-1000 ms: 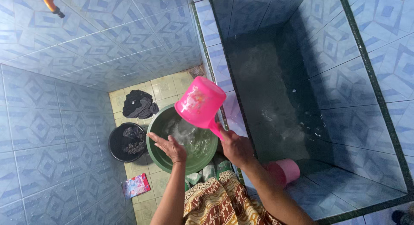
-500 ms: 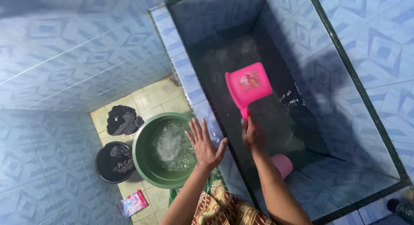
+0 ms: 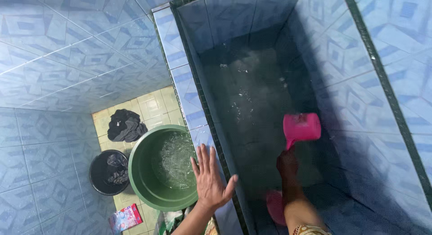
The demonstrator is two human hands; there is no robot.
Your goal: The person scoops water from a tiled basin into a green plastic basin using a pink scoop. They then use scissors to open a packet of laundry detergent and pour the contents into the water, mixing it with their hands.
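Right hand (image 3: 288, 164): fingers clenched round handle of pink dipper (image 3: 302, 127), held low inside tiled water tank (image 3: 193, 88), just above dark water; second pink vessel (image 3: 274, 207) lower in tank, beside forearm. Left hand (image 3: 209, 178): fingers released, spread flat, palm down on tank rim, just beside green basin (image 3: 139, 181) w/ foamy water. Floor: black bucket (image 3: 100, 174) w/ dark cloth, touching basin's left; dark clothes heap (image 3: 124, 125) behind; red-blue sachet (image 3: 125, 218) nr bottom edge.

A pink dipper (image 3: 302, 126), a green basin (image 3: 143, 181), a black bucket (image 3: 97, 172) and blue diamond-patterned tiles (image 3: 54, 46) are seen.
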